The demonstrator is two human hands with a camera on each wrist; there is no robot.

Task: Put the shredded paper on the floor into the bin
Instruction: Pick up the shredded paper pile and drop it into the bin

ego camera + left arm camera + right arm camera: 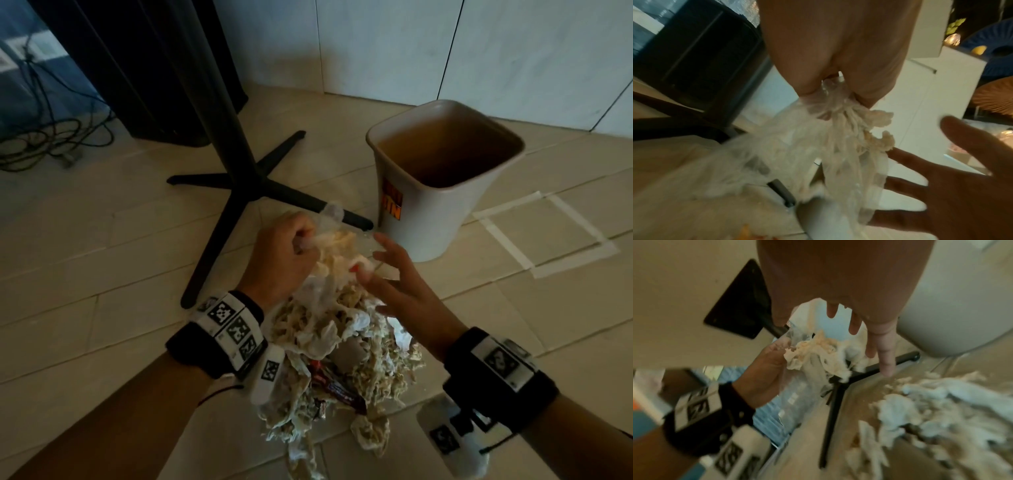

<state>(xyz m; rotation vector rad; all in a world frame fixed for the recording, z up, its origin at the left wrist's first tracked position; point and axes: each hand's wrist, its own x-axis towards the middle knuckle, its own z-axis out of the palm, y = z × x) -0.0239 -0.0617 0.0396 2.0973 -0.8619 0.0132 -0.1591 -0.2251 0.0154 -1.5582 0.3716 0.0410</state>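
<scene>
On the tiled floor (102,274), I see the black table base (246,178) at 11 o'clock from my hands and the white bin (442,178) standing upright at 1 o'clock, its mouth facing up. Below, at 6 o'clock, the shredded paper (342,342) lies in a heap, mixed with some wrappers. My left hand (284,253) grips a raised bunch of shreds and clear plastic film. My right hand (407,287) is beside this bunch with fingers spread wide, holding nothing.
</scene>
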